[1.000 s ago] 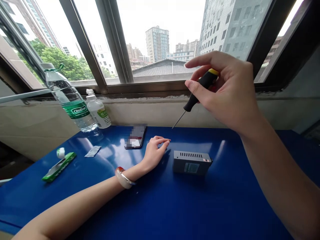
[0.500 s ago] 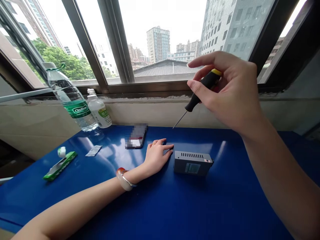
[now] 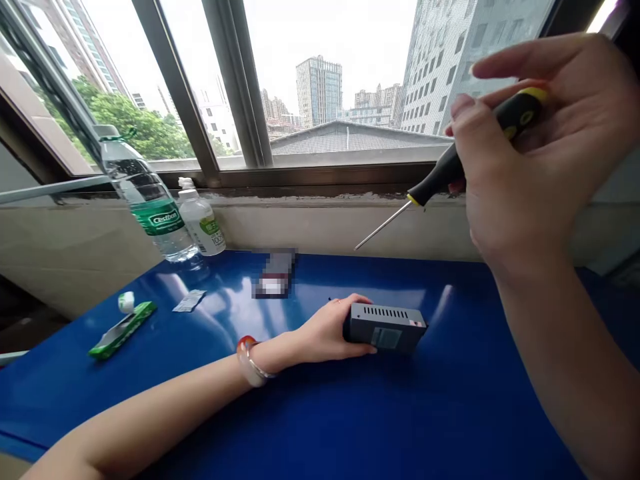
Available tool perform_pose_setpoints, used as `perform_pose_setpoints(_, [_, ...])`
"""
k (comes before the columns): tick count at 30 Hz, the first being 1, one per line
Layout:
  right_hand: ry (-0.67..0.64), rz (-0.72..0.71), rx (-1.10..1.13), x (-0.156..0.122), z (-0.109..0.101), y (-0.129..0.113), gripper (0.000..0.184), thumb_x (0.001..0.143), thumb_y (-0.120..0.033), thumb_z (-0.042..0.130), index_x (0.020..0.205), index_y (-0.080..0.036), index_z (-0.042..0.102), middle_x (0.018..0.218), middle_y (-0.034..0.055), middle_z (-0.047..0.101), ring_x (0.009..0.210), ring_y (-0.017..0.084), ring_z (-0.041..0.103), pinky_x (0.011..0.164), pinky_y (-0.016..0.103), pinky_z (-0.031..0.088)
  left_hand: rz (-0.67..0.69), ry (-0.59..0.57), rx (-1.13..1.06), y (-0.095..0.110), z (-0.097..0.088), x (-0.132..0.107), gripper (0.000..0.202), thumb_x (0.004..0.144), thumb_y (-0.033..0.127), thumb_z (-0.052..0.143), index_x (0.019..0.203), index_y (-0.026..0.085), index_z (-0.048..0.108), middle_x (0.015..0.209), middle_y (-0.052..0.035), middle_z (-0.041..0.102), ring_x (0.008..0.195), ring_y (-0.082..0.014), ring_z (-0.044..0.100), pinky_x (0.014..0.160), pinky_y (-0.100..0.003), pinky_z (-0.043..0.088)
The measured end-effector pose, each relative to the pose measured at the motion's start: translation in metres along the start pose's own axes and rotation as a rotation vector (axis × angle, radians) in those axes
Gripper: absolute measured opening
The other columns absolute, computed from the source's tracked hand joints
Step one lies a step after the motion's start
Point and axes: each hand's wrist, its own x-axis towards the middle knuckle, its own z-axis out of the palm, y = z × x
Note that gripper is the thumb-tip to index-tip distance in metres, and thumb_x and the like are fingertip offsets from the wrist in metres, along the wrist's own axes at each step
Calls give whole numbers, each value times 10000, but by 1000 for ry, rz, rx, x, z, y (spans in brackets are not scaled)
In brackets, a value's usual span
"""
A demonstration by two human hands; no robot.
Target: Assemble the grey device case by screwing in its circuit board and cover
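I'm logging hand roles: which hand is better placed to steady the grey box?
The left hand: its fingers grip the near end of the grey box. The right hand is raised high, holding the screwdriver.

Two hands are counted, one left hand and one right hand. One screwdriver is seen, and one grey box. Two bottles are counted by the window wall: one large bottle and one small bottle. One phone, blurred, is counted on the one blue table. One green pack, one small white packet and one small white-and-green lump, too small to be told, are counted. One bracelet is seen. One window is counted, with two upright bars.
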Motion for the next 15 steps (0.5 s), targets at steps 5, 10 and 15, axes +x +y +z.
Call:
perform_pose_setpoints(5, [-7,-5,14,1,-2,0,164,805,-139,629,964,-140,668,923,62,649,761,148,632,670,297,532,10,92,-32,1,0,1,314,686,364,766,842,166,579,804,-17,670,729,-168,615,666,-251,459])
perform_pose_setpoints(10, [16,11,18,2,-2,0,167,801,-120,622,964,-121,659,948,67,648,752,135,617,697,303,533,114,435,-183,11,-4,-3,323,703,268,764,950,168,581,866,-35,677,763,-156,629,730,-251,483])
perform_pose_setpoints(15, [45,7,29,3,-1,0,159,788,-121,642,946,-110,661,942,79,642,736,139,611,690,308,531,117,592,-343,16,-8,-1,313,728,212,745,952,187,528,825,-15,674,756,-135,652,679,-207,501])
